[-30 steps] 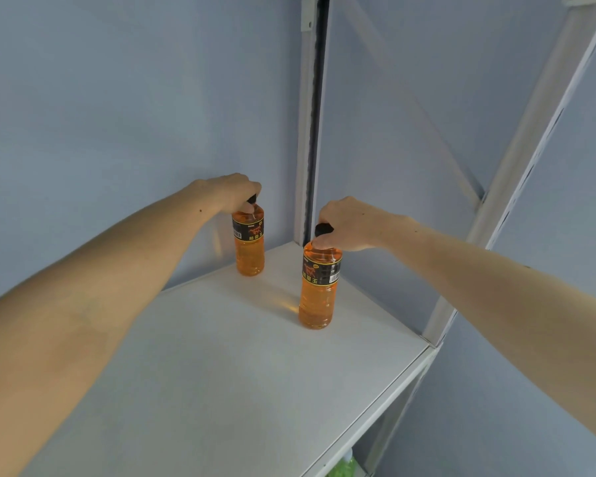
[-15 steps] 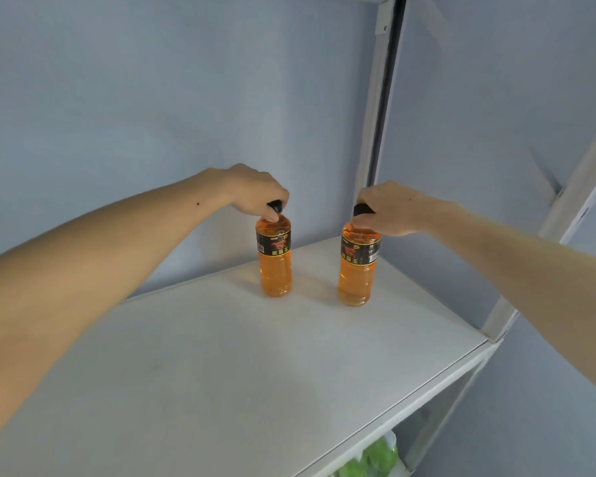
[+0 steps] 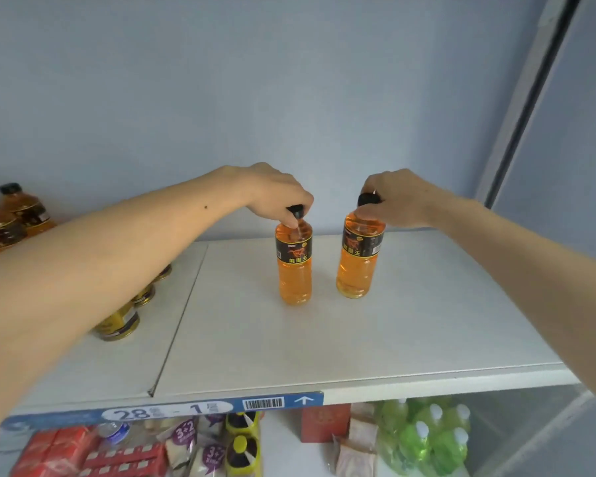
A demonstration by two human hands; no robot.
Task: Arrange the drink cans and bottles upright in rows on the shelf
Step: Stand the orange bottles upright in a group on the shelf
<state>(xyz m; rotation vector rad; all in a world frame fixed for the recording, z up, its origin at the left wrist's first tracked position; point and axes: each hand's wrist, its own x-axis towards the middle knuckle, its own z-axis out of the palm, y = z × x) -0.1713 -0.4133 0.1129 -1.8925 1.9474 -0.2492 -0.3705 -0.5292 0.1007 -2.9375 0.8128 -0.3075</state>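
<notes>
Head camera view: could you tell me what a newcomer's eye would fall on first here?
Two orange drink bottles stand upright side by side mid-shelf: the left bottle gripped at its black cap by the left hand, the right bottle by the right hand. Gold cans sit under the left forearm, more amber bottles at far left, and green bottles on the shelf below.

Head cam, close, looks fwd/down onto shelf [image 3: 324, 339].
</notes>
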